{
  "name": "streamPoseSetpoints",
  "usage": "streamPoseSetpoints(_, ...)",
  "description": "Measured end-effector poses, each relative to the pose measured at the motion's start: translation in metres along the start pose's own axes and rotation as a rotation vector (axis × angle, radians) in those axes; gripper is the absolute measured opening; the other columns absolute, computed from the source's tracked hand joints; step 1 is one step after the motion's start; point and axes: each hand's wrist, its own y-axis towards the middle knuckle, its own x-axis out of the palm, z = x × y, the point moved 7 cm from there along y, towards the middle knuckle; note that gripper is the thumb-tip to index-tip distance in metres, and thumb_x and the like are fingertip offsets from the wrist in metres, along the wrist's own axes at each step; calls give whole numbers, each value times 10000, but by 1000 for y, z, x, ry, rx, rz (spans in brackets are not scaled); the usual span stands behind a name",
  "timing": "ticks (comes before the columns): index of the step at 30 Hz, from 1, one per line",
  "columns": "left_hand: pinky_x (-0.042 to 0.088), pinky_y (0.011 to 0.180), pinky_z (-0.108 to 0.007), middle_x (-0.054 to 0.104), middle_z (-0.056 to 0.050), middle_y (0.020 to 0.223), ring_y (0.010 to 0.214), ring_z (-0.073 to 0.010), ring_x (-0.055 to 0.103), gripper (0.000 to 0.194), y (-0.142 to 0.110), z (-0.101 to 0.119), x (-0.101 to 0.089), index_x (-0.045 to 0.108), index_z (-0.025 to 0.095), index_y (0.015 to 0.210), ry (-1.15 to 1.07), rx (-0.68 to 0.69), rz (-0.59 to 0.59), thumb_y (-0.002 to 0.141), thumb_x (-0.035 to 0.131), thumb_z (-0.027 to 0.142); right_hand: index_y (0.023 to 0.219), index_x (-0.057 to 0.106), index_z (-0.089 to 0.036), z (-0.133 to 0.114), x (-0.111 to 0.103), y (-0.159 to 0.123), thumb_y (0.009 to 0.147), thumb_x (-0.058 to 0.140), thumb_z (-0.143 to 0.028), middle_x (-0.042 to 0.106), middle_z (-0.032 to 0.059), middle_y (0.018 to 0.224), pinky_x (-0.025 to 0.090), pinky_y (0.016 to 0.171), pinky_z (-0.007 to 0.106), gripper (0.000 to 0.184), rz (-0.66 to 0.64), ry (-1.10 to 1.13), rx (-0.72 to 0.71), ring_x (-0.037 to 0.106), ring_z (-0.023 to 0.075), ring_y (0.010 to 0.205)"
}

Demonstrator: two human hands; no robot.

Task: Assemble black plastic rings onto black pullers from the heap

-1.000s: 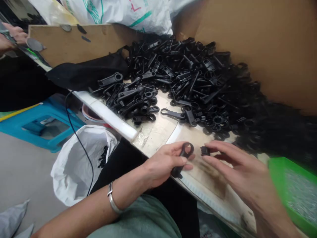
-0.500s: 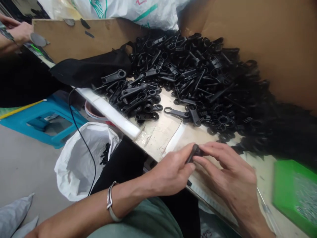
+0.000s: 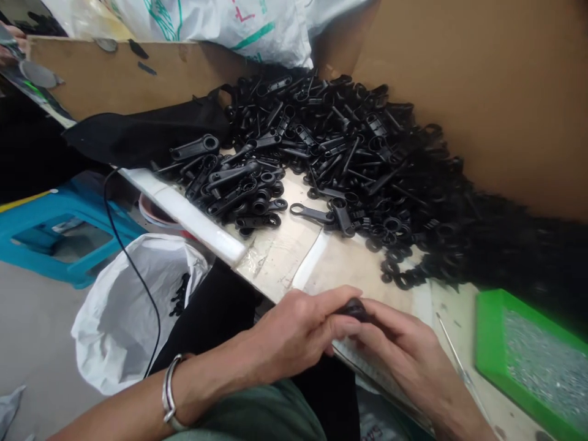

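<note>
Between my two hands, over the table's front edge, is a small black plastic part (image 3: 354,309), mostly covered by fingers. My left hand (image 3: 305,327) pinches it from the left between thumb and fingers. From the right, the fingers of my right hand (image 3: 404,343) close on the same part. Beyond them, a large pile of black plastic parts with ringed ends (image 3: 340,141) covers the back of the table. A smaller heap of ringed arms (image 3: 239,184) lies at the left, and one flat ringed arm (image 3: 312,213) rests between the two.
A green bin (image 3: 489,343) of small shiny pieces stands at the right, beside a thin metal rod (image 3: 454,349). Below left are a white sack (image 3: 110,312) holding black parts and a blue stool (image 3: 73,245). Cardboard (image 3: 482,79) walls the back. Another person's hand (image 3: 9,52) shows far left.
The view has shifted, so the table's contents appear further left. My hands sit lower in view and closer together around the black part, which now shows its rounded end.
</note>
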Motion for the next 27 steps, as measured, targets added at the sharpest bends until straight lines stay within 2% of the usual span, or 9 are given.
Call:
streamPoseSetpoints(2,445,558,-197,632,26,718,514,-85,548,415,0,2,-1,604,245,1355,47,35,22,1029,442,444,716,703,-217,-2,12,1,949,635,-453,617,-26,580,481,482,188,339,-12,54,30,569,117,505)
streamPoseSetpoints(4,432,557,-200,649,22,707,492,-84,526,431,2,5,-6,596,232,1371,151,79,99,1039,418,442,656,652,-206,-3,18,5,965,607,-478,565,-30,517,450,451,194,414,65,137,73,523,109,458)
streamPoseSetpoints(8,432,598,-230,706,-11,718,589,-129,614,426,3,20,-22,600,196,1374,510,190,214,1043,421,394,774,719,-203,-5,19,17,976,567,-483,655,-2,615,517,531,239,377,72,91,36,596,140,529)
streamPoseSetpoints(11,489,689,-284,749,-45,795,691,-173,671,419,-4,46,-52,635,203,1342,842,323,418,1031,454,416,1035,768,-209,6,-21,20,943,591,-474,771,54,923,579,679,323,332,223,-258,-59,703,202,713)
streamPoseSetpoints(13,506,943,-391,772,-75,1044,964,-230,705,408,-10,63,-83,649,219,1320,1009,375,613,1036,432,416,1063,761,-195,16,-55,16,956,558,-478,764,85,1049,578,796,385,364,392,-572,-133,724,249,860)
streamPoseSetpoints(16,227,1237,-553,604,-23,1447,1416,-274,467,419,-8,76,-135,580,270,1378,1154,336,831,1049,362,410,1025,748,-189,32,-84,16,1006,448,-444,749,94,1042,553,802,412,394,452,-871,-185,709,265,889)
streamPoseSetpoints(19,5,1278,-563,495,37,1550,1532,-252,280,448,8,75,-175,492,333,1446,1205,219,885,1047,316,435,1059,743,-224,44,-87,28,1005,432,-418,728,80,1100,530,776,403,370,356,-924,-188,682,272,963)
streamPoseSetpoints(21,-79,1259,-585,473,13,1569,1549,-265,233,463,19,74,-192,473,338,1466,1240,151,883,1043,306,424,1072,747,-248,47,-84,36,1001,423,-437,717,74,1120,518,758,411,382,282,-952,-193,662,286,988)
streamPoseSetpoints(27,-33,1217,-702,490,-61,1553,1527,-312,257,470,32,79,-209,460,308,1477,1300,82,857,1028,384,422,1100,730,-237,56,-85,39,1009,367,-507,702,94,1117,510,777,478,461,210,-961,-228,644,342,1004)
